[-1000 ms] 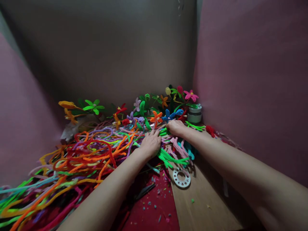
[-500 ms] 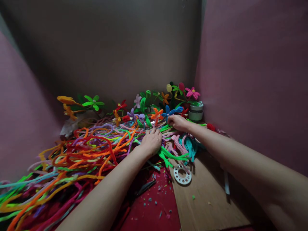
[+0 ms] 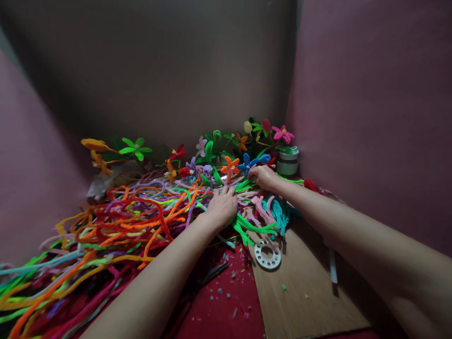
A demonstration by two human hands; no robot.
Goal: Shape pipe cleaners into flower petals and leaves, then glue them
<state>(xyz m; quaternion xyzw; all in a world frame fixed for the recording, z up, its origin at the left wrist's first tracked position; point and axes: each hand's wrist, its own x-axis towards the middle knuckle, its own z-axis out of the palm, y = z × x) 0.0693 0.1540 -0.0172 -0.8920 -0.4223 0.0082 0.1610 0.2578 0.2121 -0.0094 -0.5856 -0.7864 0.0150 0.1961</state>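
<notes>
The left hand point(image 3: 223, 207) is laid palm down at the centre of the frame, over the upper end of a bunch of bright green pipe cleaners point(image 3: 259, 230); its underside is hidden, so whether they are gripped or only pressed cannot be told. The right hand point(image 3: 263, 179), slightly higher and to the right, is held with its fingers bent in at the lower edge of a blue pipe-cleaner flower point(image 3: 246, 162); whether anything is pinched there cannot be made out. An orange pipe-cleaner flower point(image 3: 230, 165) is seen just left of the blue 1.

The left and lower left of the frame are filled by a tangle of loose pipe cleaners point(image 3: 130, 226). Right of centre, pink pipe cleaners point(image 3: 262, 211) and turquoise pipe cleaners point(image 3: 280, 214) are bunched below the right forearm. Under them, a white ring point(image 3: 257, 254) pierced with holes is set on a brown board point(image 3: 303, 301), beside a red surface point(image 3: 219, 315) strewn with scraps. A lidded jar point(image 3: 287, 168) is placed near the right wall.
</notes>
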